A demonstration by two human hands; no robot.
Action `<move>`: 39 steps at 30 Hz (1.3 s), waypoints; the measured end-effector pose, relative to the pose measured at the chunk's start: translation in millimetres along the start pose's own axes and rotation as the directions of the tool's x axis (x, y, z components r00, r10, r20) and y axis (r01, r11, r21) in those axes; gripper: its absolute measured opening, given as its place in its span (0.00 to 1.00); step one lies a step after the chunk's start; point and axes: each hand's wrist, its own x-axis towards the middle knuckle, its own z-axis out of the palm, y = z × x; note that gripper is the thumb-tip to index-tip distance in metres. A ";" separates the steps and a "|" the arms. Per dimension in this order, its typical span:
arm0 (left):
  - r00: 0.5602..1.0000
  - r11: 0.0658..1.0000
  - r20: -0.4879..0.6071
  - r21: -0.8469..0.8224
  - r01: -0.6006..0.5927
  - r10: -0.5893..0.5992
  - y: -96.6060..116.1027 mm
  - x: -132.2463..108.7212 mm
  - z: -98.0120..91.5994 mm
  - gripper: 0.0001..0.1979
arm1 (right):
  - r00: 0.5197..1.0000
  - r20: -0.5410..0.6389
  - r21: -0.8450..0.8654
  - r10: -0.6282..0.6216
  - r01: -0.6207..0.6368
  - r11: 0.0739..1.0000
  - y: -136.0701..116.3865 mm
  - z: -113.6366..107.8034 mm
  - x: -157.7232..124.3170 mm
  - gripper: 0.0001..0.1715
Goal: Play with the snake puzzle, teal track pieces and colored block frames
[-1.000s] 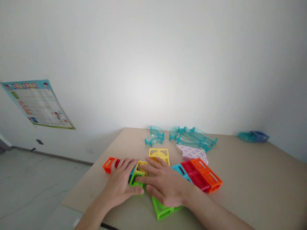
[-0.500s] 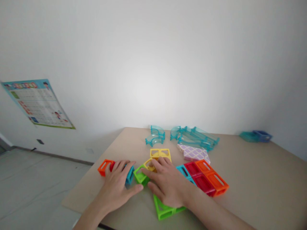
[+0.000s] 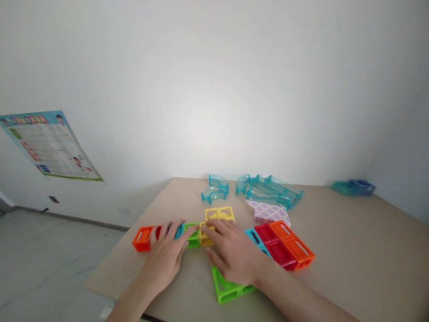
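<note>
A row of coloured plastic blocks lies on the table: an orange block (image 3: 143,239) at the left end, then red, blue, a green block (image 3: 193,241) and a yellow block (image 3: 206,240). My left hand (image 3: 167,255) is closed over the red and blue part, its index finger reaching onto the green block. My right hand (image 3: 234,252) has its fingertips on the yellow block, its thumb low on the near side. My palm partly hides a green frame piece (image 3: 228,293). Another yellow piece (image 3: 219,212) stands just behind the row.
To the right lies a joined panel of blue, red and orange blocks (image 3: 279,252). Behind it are a purple patterned piece (image 3: 271,212) and clear teal track pieces (image 3: 275,190). A blue container (image 3: 363,188) sits far right. A poster (image 3: 50,145) hangs on the wall.
The green and yellow blocks have swung into line with the orange, red and blue ones, and the gap has closed. My left thumb has drawn in; its index finger now touches the green block.
</note>
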 end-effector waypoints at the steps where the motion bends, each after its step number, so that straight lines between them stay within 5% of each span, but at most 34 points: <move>1: 1.000 1.000 -0.004 -0.004 -0.001 0.001 -1.0 0.6 1.1 0.26 | 0.998 -0.035 -0.026 0.045 -0.046 0.999 0.4 1.5 -0.6 0.25; 7: 1.000 1.000 -0.005 -0.012 0.017 -0.017 -22.1 8.2 6.0 0.23 | 0.953 -0.081 -0.126 0.290 -0.299 0.946 6.1 12.5 -5.7 0.29; 15: 1.000 1.000 0.022 -0.018 -0.002 0.003 -37.0 14.4 6.0 0.21 | 0.959 -0.074 -0.110 0.272 -0.279 0.954 6.4 10.2 -5.8 0.25; 19: 1.000 1.000 -0.014 0.009 -0.013 0.013 -22.4 10.5 9.0 0.19 | 0.955 -0.094 -0.105 0.280 -0.289 0.952 6.2 10.8 -2.5 0.34; 26: 0.993 0.993 -0.004 0.012 -0.114 0.114 2.8 13.9 5.8 0.18 | 0.942 -0.108 -0.131 0.316 -0.329 0.935 7.9 12.3 -2.0 0.25; 33: 0.999 0.998 -0.019 0.046 -0.038 0.039 -28.0 15.1 9.5 0.16 | 0.931 -0.081 -0.101 0.355 -0.362 0.927 11.2 11.9 -6.6 0.27; 39: 0.998 0.996 -0.066 0.084 -0.001 0.006 -41.8 19.4 19.0 0.18 | 0.975 0.010 0.001 0.221 -0.221 0.975 4.3 -1.9 -20.2 0.25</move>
